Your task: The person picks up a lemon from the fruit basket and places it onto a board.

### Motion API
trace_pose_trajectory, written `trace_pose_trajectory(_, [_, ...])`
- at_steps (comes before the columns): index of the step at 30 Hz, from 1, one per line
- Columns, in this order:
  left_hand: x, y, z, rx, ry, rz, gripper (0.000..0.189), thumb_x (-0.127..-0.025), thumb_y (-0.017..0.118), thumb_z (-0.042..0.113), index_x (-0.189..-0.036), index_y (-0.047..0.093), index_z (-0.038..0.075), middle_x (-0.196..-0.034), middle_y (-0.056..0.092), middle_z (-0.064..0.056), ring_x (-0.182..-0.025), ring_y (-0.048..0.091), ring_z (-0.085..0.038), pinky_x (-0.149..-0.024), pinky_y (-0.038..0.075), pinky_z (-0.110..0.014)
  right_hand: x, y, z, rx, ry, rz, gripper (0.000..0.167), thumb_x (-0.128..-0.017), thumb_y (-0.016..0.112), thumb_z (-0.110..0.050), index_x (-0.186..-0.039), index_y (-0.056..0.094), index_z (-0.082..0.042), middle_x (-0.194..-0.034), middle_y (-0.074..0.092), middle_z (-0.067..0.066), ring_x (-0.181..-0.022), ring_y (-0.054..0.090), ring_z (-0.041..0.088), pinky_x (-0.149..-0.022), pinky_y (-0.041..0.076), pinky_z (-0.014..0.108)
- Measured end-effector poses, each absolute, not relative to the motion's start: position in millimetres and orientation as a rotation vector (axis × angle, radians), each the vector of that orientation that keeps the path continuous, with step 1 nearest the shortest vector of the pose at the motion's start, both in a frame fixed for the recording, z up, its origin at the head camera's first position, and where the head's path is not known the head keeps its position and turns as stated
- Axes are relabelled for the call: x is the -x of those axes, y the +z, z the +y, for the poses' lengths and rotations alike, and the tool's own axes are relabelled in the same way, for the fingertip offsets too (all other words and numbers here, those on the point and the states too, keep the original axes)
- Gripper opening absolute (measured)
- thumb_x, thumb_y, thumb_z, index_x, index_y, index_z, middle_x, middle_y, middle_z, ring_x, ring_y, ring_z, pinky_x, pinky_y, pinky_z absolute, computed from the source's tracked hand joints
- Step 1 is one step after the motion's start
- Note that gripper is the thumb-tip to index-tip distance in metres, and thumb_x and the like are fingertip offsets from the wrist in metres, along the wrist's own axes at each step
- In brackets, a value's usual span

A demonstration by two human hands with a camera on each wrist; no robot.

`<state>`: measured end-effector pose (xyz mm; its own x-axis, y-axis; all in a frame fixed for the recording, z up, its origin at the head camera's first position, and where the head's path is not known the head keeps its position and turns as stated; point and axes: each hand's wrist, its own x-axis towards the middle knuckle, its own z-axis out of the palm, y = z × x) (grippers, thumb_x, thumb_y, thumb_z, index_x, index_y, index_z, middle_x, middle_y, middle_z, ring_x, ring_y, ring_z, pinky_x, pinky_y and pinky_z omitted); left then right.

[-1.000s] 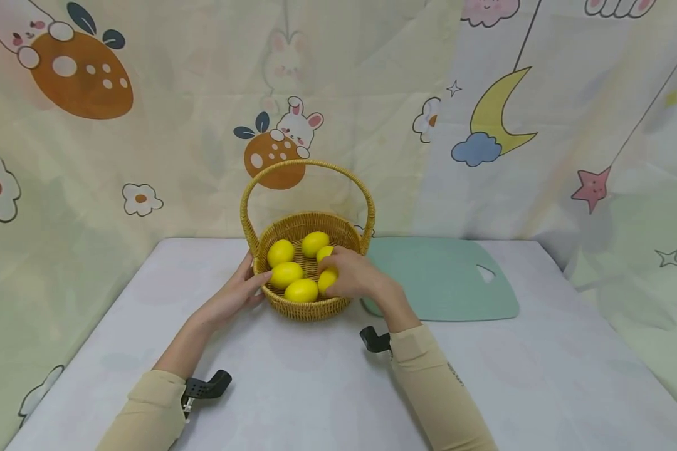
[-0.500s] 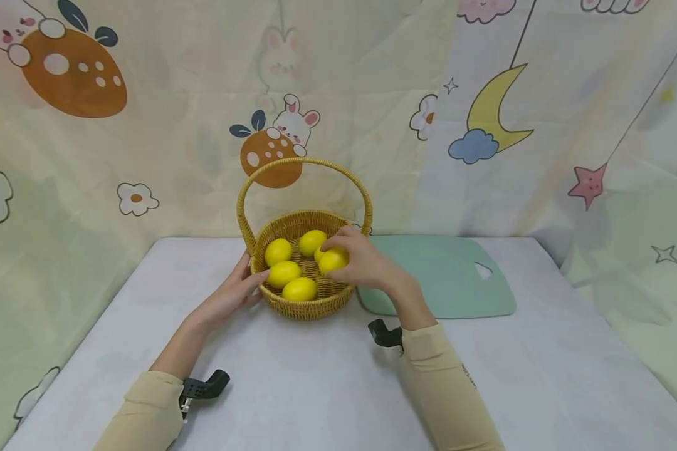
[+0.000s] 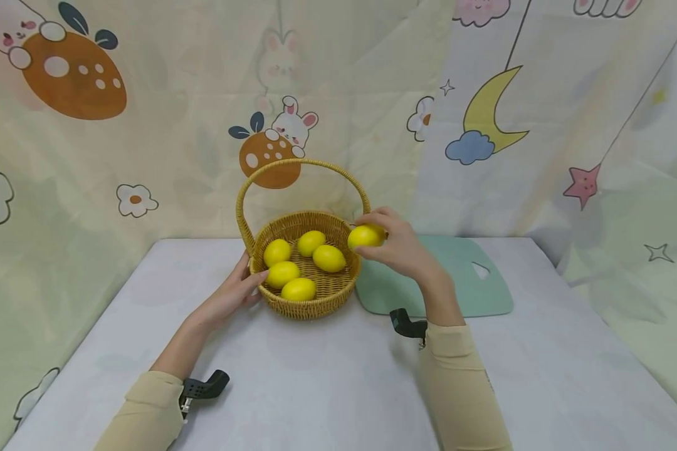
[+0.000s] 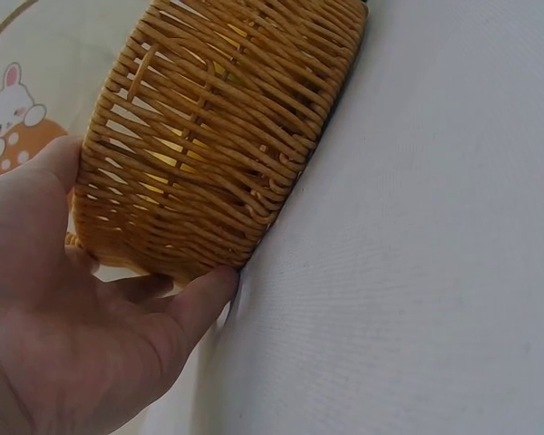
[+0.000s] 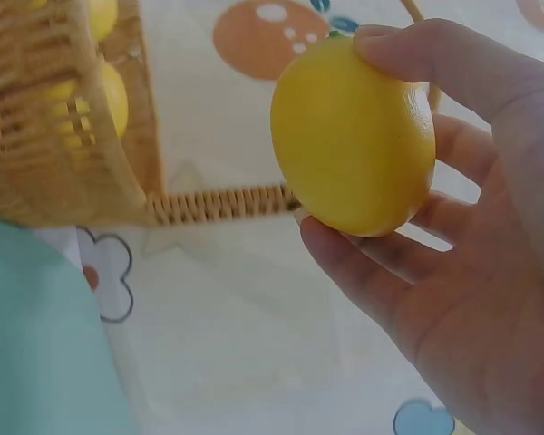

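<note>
A yellow lemon (image 3: 366, 237) is pinched between the thumb and fingers of my right hand (image 3: 397, 244), above the right rim of the wicker basket (image 3: 310, 310). In the right wrist view the held lemon (image 5: 354, 136) shows its small green tip, apart from the basket. My left hand (image 3: 231, 294) holds the basket's left side, its thumb at the rim; the left wrist view shows fingers against the woven wall (image 4: 190, 154) and low near the base. Several lemons (image 3: 329, 258) lie inside the basket, under its tall arched handle (image 3: 304, 161).
Behind and right of the basket, a pale green cutting board (image 3: 429, 294) lies flat on the white-covered table (image 3: 316, 382), partly below my right hand. A patterned cloth backdrop (image 3: 372, 138) hangs along the table's back edge.
My right hand has lifted a lemon out of the basket, moving up and right to above the rim near the board. The left hand stays on the basket.
</note>
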<state>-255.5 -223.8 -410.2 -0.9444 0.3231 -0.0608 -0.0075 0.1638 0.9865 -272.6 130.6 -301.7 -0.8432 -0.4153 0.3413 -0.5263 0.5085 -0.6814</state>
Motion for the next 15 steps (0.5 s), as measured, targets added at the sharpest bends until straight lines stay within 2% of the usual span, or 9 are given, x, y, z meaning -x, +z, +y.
trace_pose_trajectory(6, [256, -410, -223, -0.285, 1.857, 2.187, 0.078, -0.103, 0.051, 0.039, -0.154, -0.007, 0.052, -0.169, -0.005, -0.002, -0.153, 0.02, -0.03, -0.116, 0.034, -0.055, 278, -304, 150, -0.736, 1.269, -2.595, 0.042, -0.085, 0.078, -0.023, -0.124, 0.066, -0.014, -0.125, 0.055, 0.005, -0.105, 0.053, 0.023, -0.087, 0.051, 0.036])
trace_pose_trajectory(12, [255, -412, -224, -0.285, 1.848, 2.189, 0.078, -0.103, 0.052, 0.042, -0.155, -0.005, 0.051, -0.169, -0.002, 0.0, -0.152, 0.021, -0.028, -0.117, 0.034, -0.055, 283, -310, 166, -0.582, 1.31, -2.615, 0.041, -0.085, 0.077, -0.027, -0.124, 0.065, -0.019, -0.123, 0.056, 0.001, -0.103, 0.053, 0.022, -0.087, 0.049, 0.037])
trace_pose_trajectory(15, [255, -412, -225, -0.281, 1.848, 2.19, 0.078, -0.102, 0.052, 0.043, -0.155, -0.005, 0.051, -0.169, -0.002, 0.001, -0.152, 0.021, -0.027, -0.117, 0.034, -0.054, 289, -317, 172, -0.519, 1.298, -2.648, 0.042, -0.087, 0.074, -0.031, -0.126, 0.064, -0.017, -0.122, 0.056, 0.004, -0.104, 0.052, 0.024, -0.084, 0.048, 0.036])
